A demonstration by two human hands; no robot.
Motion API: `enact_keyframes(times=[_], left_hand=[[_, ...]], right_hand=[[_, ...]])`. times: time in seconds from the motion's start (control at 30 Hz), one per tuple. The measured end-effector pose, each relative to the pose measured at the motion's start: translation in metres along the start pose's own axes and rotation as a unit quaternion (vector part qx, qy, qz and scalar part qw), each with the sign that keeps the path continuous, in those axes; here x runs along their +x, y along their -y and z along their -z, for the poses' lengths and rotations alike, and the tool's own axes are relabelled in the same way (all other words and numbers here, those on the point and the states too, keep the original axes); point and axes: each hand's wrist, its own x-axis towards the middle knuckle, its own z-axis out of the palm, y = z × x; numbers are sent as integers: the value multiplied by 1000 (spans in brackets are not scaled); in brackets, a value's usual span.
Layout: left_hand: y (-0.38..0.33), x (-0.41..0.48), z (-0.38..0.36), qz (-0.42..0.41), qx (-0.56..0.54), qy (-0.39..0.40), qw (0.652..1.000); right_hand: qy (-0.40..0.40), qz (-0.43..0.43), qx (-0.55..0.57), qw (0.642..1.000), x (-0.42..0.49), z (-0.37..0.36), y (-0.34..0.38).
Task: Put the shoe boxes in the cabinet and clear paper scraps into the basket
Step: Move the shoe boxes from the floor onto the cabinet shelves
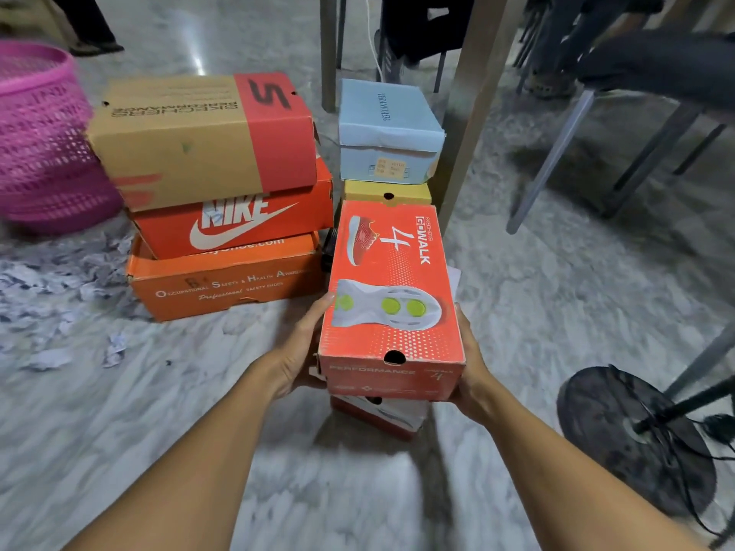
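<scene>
Red-orange GoWalk shoe box (391,296) is clamped between both hands: left hand (296,351) grips its left long side with the thumb on the lid edge, right hand (473,375) grips the right side, fingers mostly hidden. Just below the fingers lies another red box (378,415); whether they touch is unclear. Beyond the fingertips: blue box (387,125) on yellow box (387,192). Left of the left fingers: three-box stack (222,216), then paper scraps (51,280) and pink basket (43,141). Step is likely taking one box for the cabinet, which is out of view. Next move calls for a level carry with the lid pinned.
</scene>
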Motion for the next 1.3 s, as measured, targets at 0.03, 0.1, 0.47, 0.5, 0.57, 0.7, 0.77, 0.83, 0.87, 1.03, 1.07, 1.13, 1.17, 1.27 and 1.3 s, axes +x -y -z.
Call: enact_keyframes(times=[0.03,0.1,0.47,0.5,0.57,0.7,0.77,0.83,0.87,1.03,1.07,1.13,1.17,1.27,1.3], left_hand=[[5,-8,1,5,-1,5,1000],[14,-25,1,14,-4,24,1000],[76,-119,31,62,-133,-51,988],[79,-127,39,62,-138,-63,986],[83,-145,60,62,-138,-96,984],[93,-181,97,42,-171,-166,970],[98,-197,112,21,-188,-181,965],[104,-208,126,10,-203,-203,958],[107,-211,133,8,-210,-219,953],[113,-206,157,-1,-230,-264,937],[112,-203,159,0,-230,-273,934],[109,-197,165,7,-221,-281,934],[108,-194,167,12,-216,-284,934],[103,-188,170,-4,-207,-298,932],[103,-186,171,-12,-203,-309,929]], right_hand=[[5,6,-5,1000,-7,1,-4],[14,20,-2,1000,-19,5,-14],[211,-13,-25,977,-28,-44,3],[226,-13,-37,973,-26,-54,2],[249,-16,-50,967,-24,-82,-2],[318,-12,-66,946,-19,-145,-11],[347,-15,-81,934,-14,-177,-16],[370,-17,-89,925,-12,-206,-20],[382,-21,-91,919,-12,-217,-23],[404,3,-89,911,0,-252,-36],[390,3,-92,916,4,-257,-38],[357,8,-109,928,10,-262,-39],[349,15,-110,931,13,-263,-39],[338,24,-119,933,20,-263,-35],[344,20,-117,931,19,-264,-32]])
